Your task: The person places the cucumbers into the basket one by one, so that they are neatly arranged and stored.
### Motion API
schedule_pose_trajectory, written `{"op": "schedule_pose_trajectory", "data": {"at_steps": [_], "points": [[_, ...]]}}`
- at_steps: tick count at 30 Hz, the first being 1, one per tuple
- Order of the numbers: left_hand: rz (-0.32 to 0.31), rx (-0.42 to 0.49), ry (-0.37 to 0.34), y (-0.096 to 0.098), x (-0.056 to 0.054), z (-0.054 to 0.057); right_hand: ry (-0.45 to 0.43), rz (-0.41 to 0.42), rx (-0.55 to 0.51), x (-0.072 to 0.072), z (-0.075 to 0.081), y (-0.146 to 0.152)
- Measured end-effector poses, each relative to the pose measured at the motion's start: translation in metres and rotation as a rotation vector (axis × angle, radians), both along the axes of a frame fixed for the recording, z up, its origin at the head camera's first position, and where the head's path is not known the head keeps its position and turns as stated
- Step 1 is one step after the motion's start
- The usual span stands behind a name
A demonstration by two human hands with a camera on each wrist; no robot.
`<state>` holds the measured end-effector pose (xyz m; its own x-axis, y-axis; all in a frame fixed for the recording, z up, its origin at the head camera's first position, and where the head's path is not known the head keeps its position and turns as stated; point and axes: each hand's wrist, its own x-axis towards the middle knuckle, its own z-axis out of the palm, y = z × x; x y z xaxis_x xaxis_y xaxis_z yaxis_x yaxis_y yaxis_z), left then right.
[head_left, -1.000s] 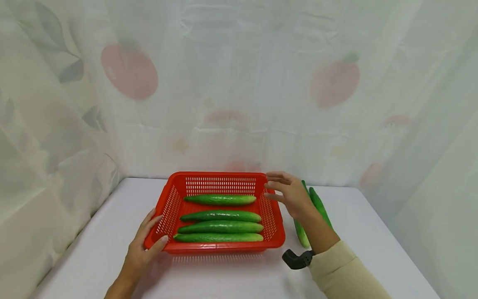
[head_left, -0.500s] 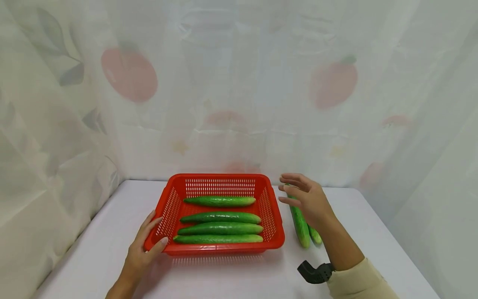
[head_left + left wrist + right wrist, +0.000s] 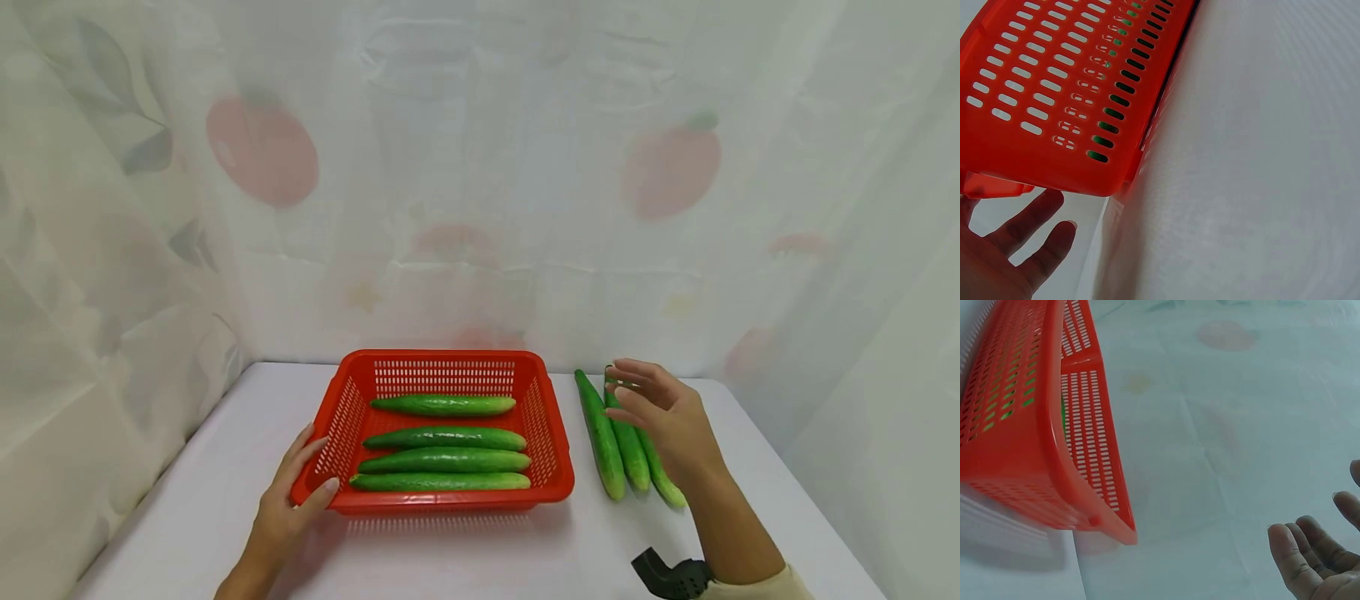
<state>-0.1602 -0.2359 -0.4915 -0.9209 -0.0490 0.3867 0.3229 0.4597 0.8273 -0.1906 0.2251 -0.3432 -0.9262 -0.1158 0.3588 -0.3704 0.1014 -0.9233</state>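
Observation:
My left hand (image 3: 281, 508) rests at the front left corner of a red plastic basket (image 3: 450, 501), its fingers along the left side and its thumb by the front rim. In the left wrist view the fingers (image 3: 1025, 220) lie nearly straight against the rim. Inside the basket several green cucumbers lie crosswise, the farthest cucumber (image 3: 442, 406) apart from the others. My right hand (image 3: 678, 421) hovers above three cucumbers on the table, holding nothing, its fingers loosely bent. The left one of these, a cucumber (image 3: 602, 442), shows whole; the hand partly covers the other two.
A white table (image 3: 420, 558) carries the basket and the loose cucumbers. Pale fruit-printed curtains (image 3: 480, 183) hang behind it and at both sides. A black wrist camera (image 3: 671, 575) sits on the right wrist.
My right hand has moved right, from the basket's right rim to over the loose cucumbers, uncovering more of them. The left hand and the basket have stayed in place.

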Motion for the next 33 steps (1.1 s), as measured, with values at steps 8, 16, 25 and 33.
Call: {"op": "schedule_pose_trajectory", "data": {"at_steps": [8,16,25,33], "points": [[0.0,-0.01,-0.005,-0.001,-0.002,-0.003,0.049,-0.022,-0.03,0.011,-0.001,0.017],[0.003,-0.004,-0.002,-0.002,-0.002,-0.003,0.065,-0.055,-0.086,0.015,-0.01,0.033],[0.019,-0.022,-0.004,0.0,-0.002,-0.002,0.083,-0.111,-0.141,0.016,-0.027,0.05],[0.026,-0.03,-0.002,0.0,-0.001,0.0,0.078,-0.178,-0.188,0.014,-0.043,0.061]]}}
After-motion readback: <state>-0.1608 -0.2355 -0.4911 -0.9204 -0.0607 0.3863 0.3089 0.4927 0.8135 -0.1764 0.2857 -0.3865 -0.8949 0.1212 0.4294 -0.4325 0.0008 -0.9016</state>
